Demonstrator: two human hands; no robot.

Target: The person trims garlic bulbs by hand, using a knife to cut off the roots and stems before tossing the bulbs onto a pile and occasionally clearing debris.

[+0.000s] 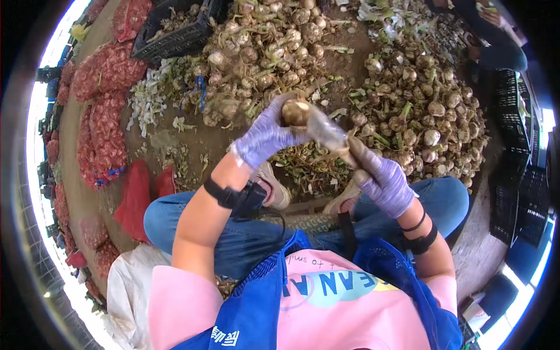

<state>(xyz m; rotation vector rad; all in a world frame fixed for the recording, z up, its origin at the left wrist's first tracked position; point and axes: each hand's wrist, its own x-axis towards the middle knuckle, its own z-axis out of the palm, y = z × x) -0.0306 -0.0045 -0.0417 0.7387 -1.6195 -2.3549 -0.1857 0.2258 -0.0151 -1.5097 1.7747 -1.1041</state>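
My left hand [265,131], in a purple glove, is closed around a garlic bulb [296,112] with a pale cut spot. My right hand [388,184], gloved the same way, grips the handle of a knife [328,132]. Its broad blade points up and left, with the tip against or just beside the bulb; motion blur hides the exact contact. Beyond my left hand lies a heap of garlic with stalks [262,49]. Right of the knife spreads a second pile of garlic bulbs [429,116], many with short stems. Trimmings [315,169] cover the ground below my hands.
Red mesh sacks of garlic [108,128] lie along the left. A black crate [175,32] stands at the upper left, and stacked black crates [516,198] stand at the right. Another person's leg [501,49] shows at the upper right. My bent legs [233,239] frame the near side.
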